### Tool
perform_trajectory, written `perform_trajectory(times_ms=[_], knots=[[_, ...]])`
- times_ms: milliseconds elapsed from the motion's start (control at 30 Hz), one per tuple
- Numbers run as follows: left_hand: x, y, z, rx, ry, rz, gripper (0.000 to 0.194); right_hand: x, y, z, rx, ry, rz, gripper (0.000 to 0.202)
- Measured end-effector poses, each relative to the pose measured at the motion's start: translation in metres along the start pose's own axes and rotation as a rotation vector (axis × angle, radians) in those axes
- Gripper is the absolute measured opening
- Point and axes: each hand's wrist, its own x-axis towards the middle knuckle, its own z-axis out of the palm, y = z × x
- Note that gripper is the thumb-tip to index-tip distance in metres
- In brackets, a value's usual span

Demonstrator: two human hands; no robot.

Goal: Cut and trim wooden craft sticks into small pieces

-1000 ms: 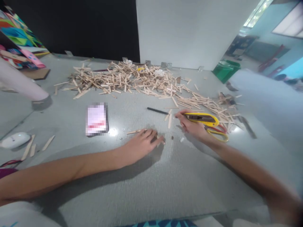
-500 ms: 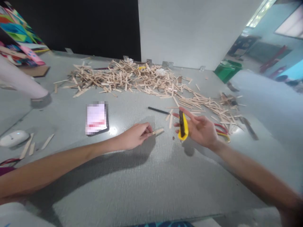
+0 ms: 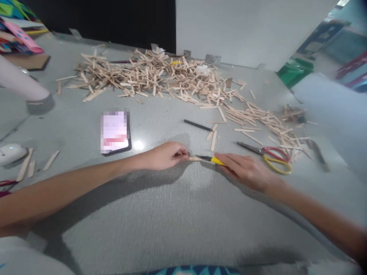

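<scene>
My left hand (image 3: 168, 156) is closed, pinching a short wooden craft stick (image 3: 194, 159) whose free end points right, low over the table. Whether it is one stick or more I cannot tell. My right hand (image 3: 249, 171) is wrapped round a yellow utility knife (image 3: 217, 161), palm down. The knife's dark tip lies along the craft stick, close to my left fingertips. Just beyond my right hand are scissors (image 3: 263, 152) with red and yellow handles. A black pen-like rod (image 3: 197, 125) lies farther back, touching a few loose sticks.
A large heap of craft sticks (image 3: 149, 78) spreads along the back of the grey table (image 3: 160, 225). A phone (image 3: 115, 131) lies left of centre. Far left are a white mouse (image 3: 12, 154) and a pale post (image 3: 23, 82). A green bin (image 3: 296, 72) stands beyond the right edge.
My right hand has turned from palm up to palm down and brought the knife left onto the stick. The scissors have come into fuller view. The camera view has tilted slightly down.
</scene>
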Motion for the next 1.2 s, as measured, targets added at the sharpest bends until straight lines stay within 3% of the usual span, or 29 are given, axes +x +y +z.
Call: perform_trajectory(times_ms=[567, 1200], knots=[[-0.0006, 0.002, 0.0006, 0.052, -0.046, 0.012, 0.027, -0.0008, -0.0048, 0.0088, -0.216, 0.042, -0.192, 0.028], [-0.0005, 0.001, 0.0029, 0.094, -0.022, 0.035, 0.025, 0.0013, -0.0083, 0.0091, -0.244, 0.032, -0.219, 0.027]])
